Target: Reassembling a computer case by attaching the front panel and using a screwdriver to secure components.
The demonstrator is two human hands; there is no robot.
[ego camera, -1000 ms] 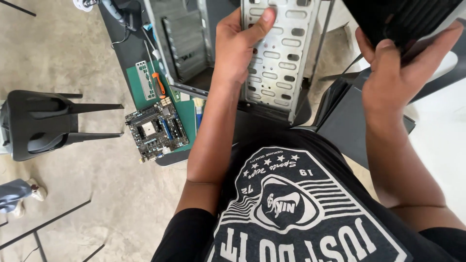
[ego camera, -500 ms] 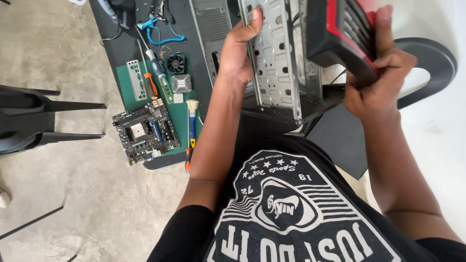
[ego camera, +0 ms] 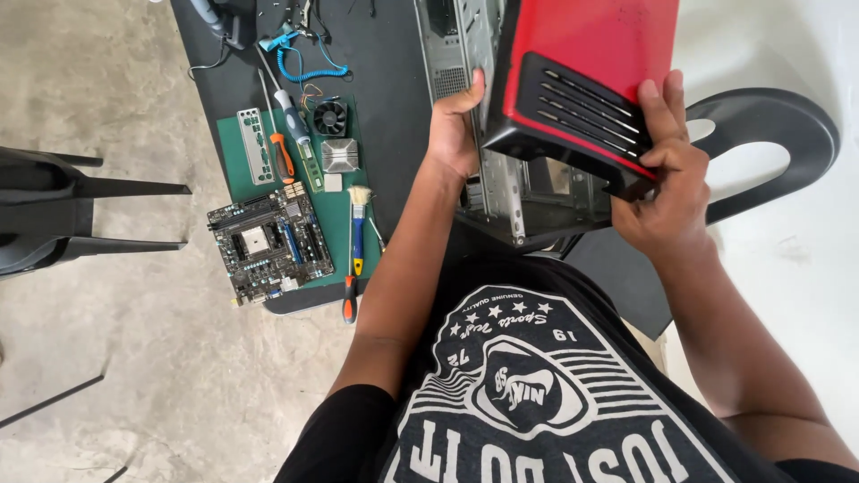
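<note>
No packages, signs or screens in view. Only printed lettering: a round white design with arched bands on the black shirt (ego camera: 528,394), low in the frame between the forearms.

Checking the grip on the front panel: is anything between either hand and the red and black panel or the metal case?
Nothing visible. The right hand grips the red and black plastic front panel directly, and the left hand rests straight on the grey metal computer case.
</note>
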